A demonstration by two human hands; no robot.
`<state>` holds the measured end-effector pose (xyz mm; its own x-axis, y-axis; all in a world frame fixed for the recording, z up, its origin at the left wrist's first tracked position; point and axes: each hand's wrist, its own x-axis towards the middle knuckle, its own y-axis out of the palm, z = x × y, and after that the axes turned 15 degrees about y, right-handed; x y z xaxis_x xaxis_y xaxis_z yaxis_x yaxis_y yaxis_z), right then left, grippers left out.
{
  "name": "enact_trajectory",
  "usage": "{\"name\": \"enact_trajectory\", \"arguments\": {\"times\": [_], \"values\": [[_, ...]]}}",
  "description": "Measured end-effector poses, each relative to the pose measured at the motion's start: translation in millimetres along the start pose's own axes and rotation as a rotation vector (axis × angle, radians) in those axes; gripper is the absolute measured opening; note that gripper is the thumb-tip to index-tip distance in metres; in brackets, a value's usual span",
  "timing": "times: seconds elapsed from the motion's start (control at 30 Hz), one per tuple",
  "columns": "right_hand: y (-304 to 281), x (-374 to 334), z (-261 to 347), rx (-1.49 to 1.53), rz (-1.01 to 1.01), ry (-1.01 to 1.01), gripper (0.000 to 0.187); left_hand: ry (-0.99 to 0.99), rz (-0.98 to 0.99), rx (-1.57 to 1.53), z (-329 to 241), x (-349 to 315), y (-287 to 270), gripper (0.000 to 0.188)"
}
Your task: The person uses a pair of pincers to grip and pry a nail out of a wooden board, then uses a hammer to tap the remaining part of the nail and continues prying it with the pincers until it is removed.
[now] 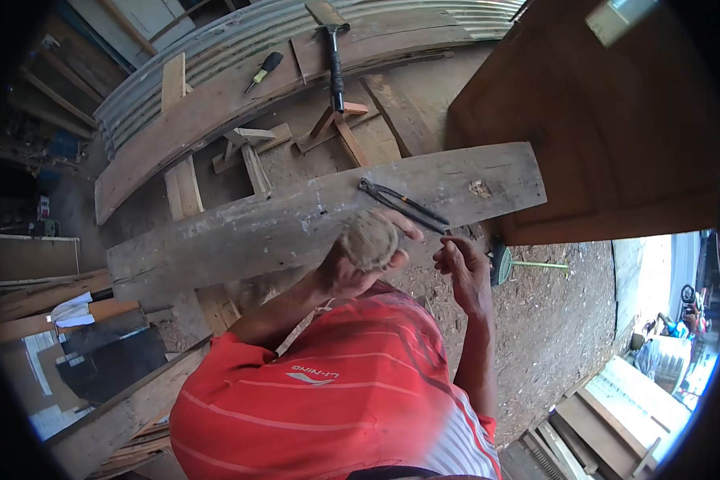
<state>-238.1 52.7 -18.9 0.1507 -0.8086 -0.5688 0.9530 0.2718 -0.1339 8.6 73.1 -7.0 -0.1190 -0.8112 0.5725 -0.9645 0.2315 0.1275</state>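
Here the left hand [350, 274] is wrapped around a rounded, grey-brown lump [370, 240] with a rough, fuzzy-looking surface, held over the near edge of a weathered plank; the lump covers the palm and most of the fingers, with just a thumb and fingertip poking out on its right, and blur makes its material hard to name. Over to the right hand [466, 270], fingers curled and tips drawn together just beside the handle ends of dark metal pincers [405, 200]; I cannot tell whether those tips pinch something thin or touch the handles. The pincers lie slantwise on the plank [272, 228], its grey, scuffed face flecked with pale marks and broken by a ragged, splintery patch [480, 189] near the right end. Beyond it runs a longer brown board [208, 112], bearing a black-handled hammer [337, 76] and a stubby screwdriver [265, 70] with a dark and yellow-green grip. Ridged corrugated sheeting [132, 112] curves behind. A smooth brown panel [584, 128] fills the upper right, cut off by the dark fisheye rim, while bright glare washes out the right edge.
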Motion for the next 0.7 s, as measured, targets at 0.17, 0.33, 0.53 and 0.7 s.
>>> {"name": "enact_trajectory", "arguments": {"times": [0.17, 0.33, 0.53, 0.7], "values": [[71, 140, 72, -0.389, -0.045, -0.312, 0.048, 0.080, -0.697, -0.248, -12, 5, -68, 0.043], [187, 297, 123, -0.401, -0.177, -0.226, 0.066, 0.076, -1.125, -0.194, -45, -53, -143, 0.033], [214, 359, 154, -0.041, 0.038, 0.080, 0.044, -0.078, -1.213, 0.007, -73, -96, -162, 0.026], [183, 319, 154, -0.031, -0.064, -0.076, 0.036, -0.336, -1.076, 0.166, -65, -66, -135, 0.022]]}}
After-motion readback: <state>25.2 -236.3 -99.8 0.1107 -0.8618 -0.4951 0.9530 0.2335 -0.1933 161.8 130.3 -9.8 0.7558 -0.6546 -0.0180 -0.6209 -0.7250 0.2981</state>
